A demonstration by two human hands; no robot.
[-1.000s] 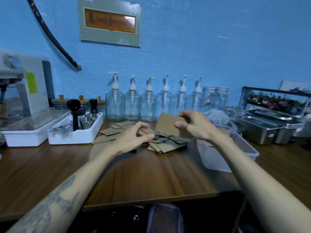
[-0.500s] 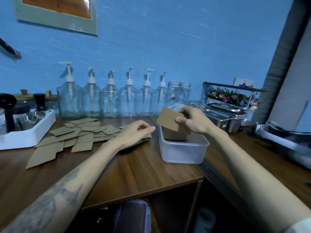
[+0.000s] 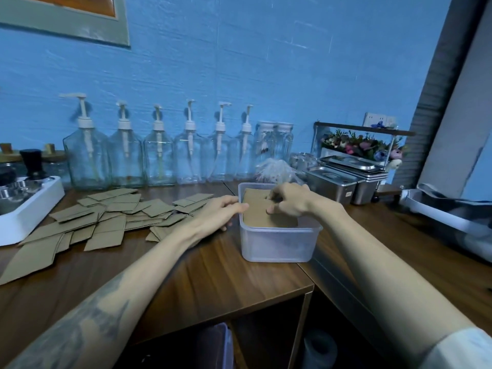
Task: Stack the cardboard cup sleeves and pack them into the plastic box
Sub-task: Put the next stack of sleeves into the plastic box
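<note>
A stack of cardboard cup sleeves is shown inside the translucent plastic box, pinched at its top by the curled fingers of the right hand, while the left hand is laid with relaxed, straight fingers against the box's left rim. The stack is best seated flat, with its edges squared to the box walls and the box steadied. Many loose sleeves are left scattered on the worktop.
</note>
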